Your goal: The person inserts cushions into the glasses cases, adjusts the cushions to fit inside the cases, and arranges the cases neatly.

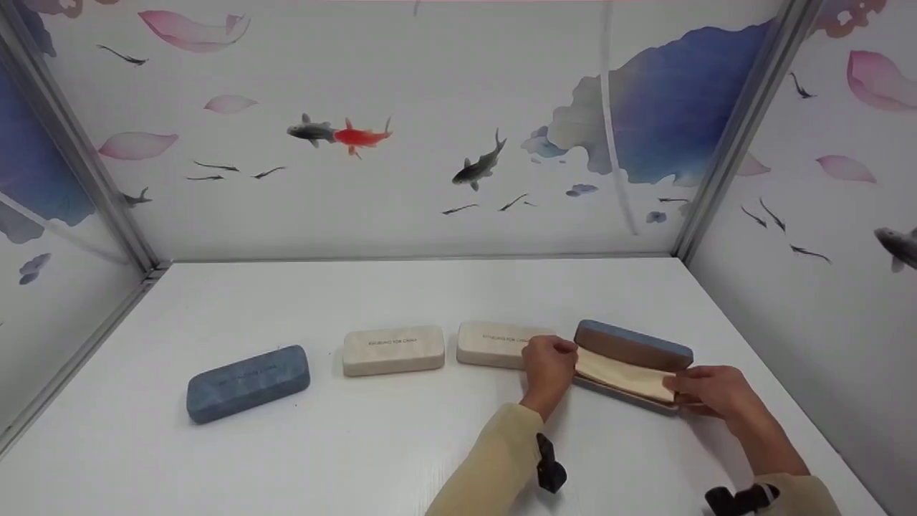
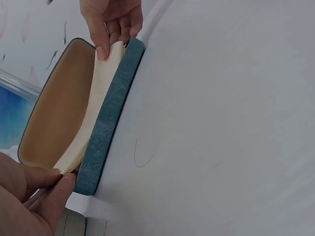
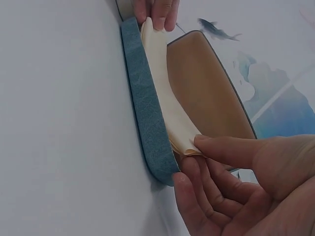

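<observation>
A blue glasses case (image 1: 634, 344) with a brown lining lies open at the right of the table, its lid tilted back. Along its opening stretches a folded cream cloth (image 1: 623, 373). My left hand (image 1: 550, 369) pinches the cloth's left end between thumb and finger, as the left wrist view shows. At the other end my right hand (image 1: 723, 394) pinches the cloth, thumb on top and fingers below. In the right wrist view the cloth (image 3: 165, 88) sags between both hands, partly within the blue case (image 3: 145, 108).
Left of the open case, a cream glasses case (image 1: 494, 347) stands partly behind my left hand. A second cream case (image 1: 394, 351) and a shut blue case (image 1: 248, 383) lie farther left. Printed panels (image 1: 430, 229) wall the white table (image 1: 322, 459) at the back and sides.
</observation>
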`<action>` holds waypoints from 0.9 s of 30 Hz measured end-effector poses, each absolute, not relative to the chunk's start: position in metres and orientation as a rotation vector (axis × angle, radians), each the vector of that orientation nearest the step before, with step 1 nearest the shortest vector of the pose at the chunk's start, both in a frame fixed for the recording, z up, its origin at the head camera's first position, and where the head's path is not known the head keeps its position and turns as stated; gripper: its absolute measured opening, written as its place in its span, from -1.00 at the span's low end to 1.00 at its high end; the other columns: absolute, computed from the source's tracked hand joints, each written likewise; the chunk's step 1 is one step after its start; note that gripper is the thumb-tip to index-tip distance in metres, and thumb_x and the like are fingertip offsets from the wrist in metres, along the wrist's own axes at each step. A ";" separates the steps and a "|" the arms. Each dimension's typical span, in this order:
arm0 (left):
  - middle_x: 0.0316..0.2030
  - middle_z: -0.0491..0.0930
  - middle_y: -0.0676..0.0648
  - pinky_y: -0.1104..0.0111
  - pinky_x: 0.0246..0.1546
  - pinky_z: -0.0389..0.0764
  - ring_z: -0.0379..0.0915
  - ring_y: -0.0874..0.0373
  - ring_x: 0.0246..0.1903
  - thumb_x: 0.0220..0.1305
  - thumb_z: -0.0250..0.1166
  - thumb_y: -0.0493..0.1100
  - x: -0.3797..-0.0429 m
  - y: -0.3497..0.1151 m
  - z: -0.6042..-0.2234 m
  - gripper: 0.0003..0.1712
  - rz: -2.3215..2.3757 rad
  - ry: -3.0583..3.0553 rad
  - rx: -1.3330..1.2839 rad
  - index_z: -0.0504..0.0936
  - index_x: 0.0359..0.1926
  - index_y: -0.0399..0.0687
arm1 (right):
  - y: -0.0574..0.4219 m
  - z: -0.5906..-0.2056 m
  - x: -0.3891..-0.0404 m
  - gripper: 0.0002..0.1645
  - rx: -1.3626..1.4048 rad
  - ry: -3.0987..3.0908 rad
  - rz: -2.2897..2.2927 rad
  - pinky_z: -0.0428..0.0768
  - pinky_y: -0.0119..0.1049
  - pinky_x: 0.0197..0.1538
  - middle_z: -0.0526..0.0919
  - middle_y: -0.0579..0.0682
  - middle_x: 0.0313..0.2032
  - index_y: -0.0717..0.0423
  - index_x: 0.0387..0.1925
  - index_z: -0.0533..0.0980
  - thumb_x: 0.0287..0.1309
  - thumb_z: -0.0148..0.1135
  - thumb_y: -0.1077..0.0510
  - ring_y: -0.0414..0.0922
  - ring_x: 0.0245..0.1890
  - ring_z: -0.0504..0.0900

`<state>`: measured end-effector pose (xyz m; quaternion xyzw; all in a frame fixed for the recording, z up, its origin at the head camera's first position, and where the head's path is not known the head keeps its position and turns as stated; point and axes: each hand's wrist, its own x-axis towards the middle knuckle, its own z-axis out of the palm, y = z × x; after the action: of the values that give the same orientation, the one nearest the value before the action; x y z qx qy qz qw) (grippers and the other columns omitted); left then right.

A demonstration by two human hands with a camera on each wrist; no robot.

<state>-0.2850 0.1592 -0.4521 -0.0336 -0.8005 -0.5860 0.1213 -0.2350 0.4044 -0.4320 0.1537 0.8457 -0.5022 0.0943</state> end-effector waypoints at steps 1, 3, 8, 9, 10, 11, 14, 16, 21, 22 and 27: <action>-0.53 0.74 -0.06 0.47 -0.44 0.57 0.60 0.25 -0.48 0.08 0.34 -0.48 -0.285 0.159 -0.452 -0.84 -1.704 -2.343 -0.102 0.79 -0.47 -0.23 | 0.404 -0.432 -0.235 -0.36 0.455 2.509 -1.492 0.68 -0.42 -0.25 0.70 -0.18 -0.43 0.48 0.08 0.50 0.22 0.39 0.01 -0.30 -0.38 0.67; -0.52 0.75 -0.09 0.46 -0.46 0.57 0.60 0.24 -0.49 0.10 0.32 -0.49 -0.285 0.158 -0.451 -0.84 -1.705 -2.355 -0.104 0.79 -0.45 -0.25 | 0.403 -0.433 -0.236 -0.41 0.460 2.509 -1.495 0.68 -0.42 -0.26 0.69 -0.18 -0.44 0.46 0.05 0.52 0.22 0.39 0.03 -0.30 -0.39 0.66; -0.47 0.76 -0.13 0.48 -0.49 0.55 0.55 0.28 -0.50 0.12 0.29 -0.50 -0.284 0.157 -0.448 -0.83 -1.724 -2.382 -0.103 0.79 -0.41 -0.29 | 0.402 -0.434 -0.236 -0.46 0.467 2.526 -1.490 0.68 -0.41 -0.27 0.68 -0.16 -0.45 0.44 0.01 0.53 0.23 0.38 0.04 -0.29 -0.40 0.65; -0.46 0.76 -0.13 0.49 -0.49 0.54 0.54 0.30 -0.50 0.13 0.29 -0.50 -0.284 0.157 -0.447 -0.83 -1.718 -2.390 -0.107 0.79 -0.40 -0.28 | 0.401 -0.434 -0.235 -0.46 0.467 2.530 -1.487 0.68 -0.41 -0.27 0.68 -0.16 -0.45 0.44 0.01 0.53 0.23 0.38 0.05 -0.29 -0.40 0.65; -0.45 0.76 -0.13 0.50 -0.49 0.54 0.53 0.31 -0.50 0.13 0.29 -0.50 -0.284 0.156 -0.446 -0.84 -1.719 -2.396 -0.111 0.78 -0.39 -0.28 | 0.401 -0.434 -0.235 -0.45 0.467 2.533 -1.485 0.68 -0.41 -0.27 0.68 -0.16 -0.44 0.45 0.02 0.53 0.23 0.38 0.05 -0.29 -0.40 0.65; -0.44 0.76 -0.13 0.50 -0.49 0.54 0.53 0.31 -0.50 0.13 0.29 -0.50 -0.284 0.155 -0.445 -0.84 -1.725 -2.398 -0.114 0.78 -0.38 -0.29 | 0.401 -0.433 -0.235 -0.45 0.467 2.535 -1.483 0.68 -0.41 -0.27 0.68 -0.16 -0.44 0.46 0.03 0.52 0.23 0.38 0.05 -0.28 -0.40 0.65; -0.42 0.76 -0.12 0.48 -0.46 0.55 0.53 0.30 -0.49 0.14 0.29 -0.49 -0.286 0.151 -0.441 -0.84 -1.720 -2.411 -0.123 0.78 -0.34 -0.28 | 0.400 -0.432 -0.235 -0.42 0.475 2.534 -1.473 0.69 -0.40 -0.27 0.69 -0.14 -0.44 0.48 0.06 0.50 0.23 0.38 0.06 -0.27 -0.40 0.66; -0.41 0.76 -0.11 0.47 -0.43 0.56 0.55 0.28 -0.47 0.16 0.30 -0.47 -0.288 0.147 -0.437 -0.84 -1.725 -2.417 -0.116 0.78 -0.31 -0.26 | 0.400 -0.431 -0.235 -0.38 0.467 2.538 -1.459 0.71 -0.37 -0.25 0.70 -0.13 -0.42 0.50 0.10 0.48 0.23 0.38 0.06 -0.26 -0.39 0.68; -0.41 0.75 -0.07 0.49 -0.43 0.52 0.56 0.28 -0.46 0.24 0.30 -0.39 -0.295 0.140 -0.427 -0.86 -1.740 -2.428 -0.125 0.78 -0.27 -0.19 | 0.404 -0.421 -0.234 -0.28 0.455 2.580 -1.358 0.74 -0.27 -0.19 0.74 -0.06 -0.30 0.51 0.16 0.43 0.24 0.37 -0.01 -0.24 -0.31 0.69; -0.41 0.75 -0.06 0.49 -0.43 0.51 0.55 0.29 -0.45 0.26 0.30 -0.36 -0.296 0.139 -0.426 -0.87 -1.740 -2.431 -0.134 0.78 -0.26 -0.17 | 0.405 -0.418 -0.233 -0.26 0.456 2.593 -1.334 0.74 -0.25 -0.18 0.75 -0.02 -0.26 0.51 0.17 0.43 0.24 0.36 -0.04 -0.23 -0.29 0.69; -0.35 0.77 -0.05 0.47 -0.41 0.53 0.59 0.28 -0.41 0.35 0.28 -0.20 -0.300 0.139 -0.417 -0.83 -1.739 -2.485 -0.180 0.77 -0.17 -0.14 | 0.408 -0.405 -0.224 -0.22 0.472 2.724 -1.272 0.74 -0.27 -0.20 0.73 0.27 -0.08 0.50 0.18 0.42 0.35 0.21 -0.16 -0.18 -0.24 0.72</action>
<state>-0.2996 0.1393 -0.4174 -0.0592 -0.8169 -0.5715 0.0514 -0.2244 0.4080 -0.4054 0.1550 0.8941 -0.4174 0.0492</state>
